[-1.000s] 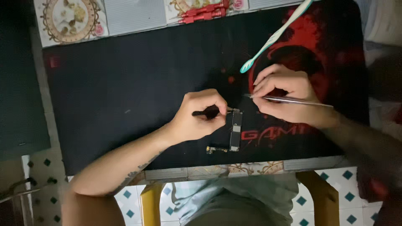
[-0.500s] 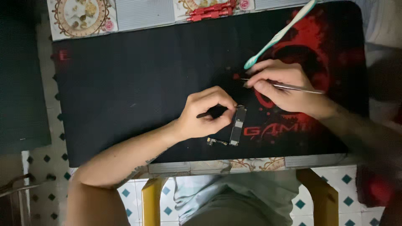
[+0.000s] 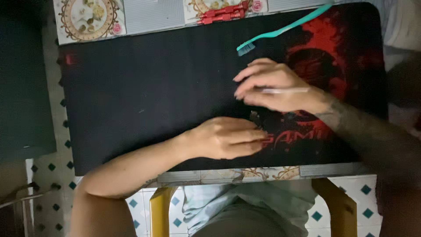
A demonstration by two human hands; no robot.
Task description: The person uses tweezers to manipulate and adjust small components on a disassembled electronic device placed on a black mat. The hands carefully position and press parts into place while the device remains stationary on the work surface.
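Observation:
My left hand lies palm down on the black and red mat, fingers together and pointing right. It covers most of a small dark narrow part, of which only an end shows just above the fingers. Whether it grips anything is hidden. My right hand hovers just above and right of it, fingers spread to the left, with a thin silvery tool held across the hand.
A teal toothbrush lies diagonally at the mat's far right. Red tools rest on the patterned tabletop beyond the mat. A yellow stool frame and tiled floor show below the table's near edge.
My left hand has flattened down over the narrow part, hiding it and the black tool it pinched. My right hand has lifted off the part and opened its fingers, keeping the silvery tool.

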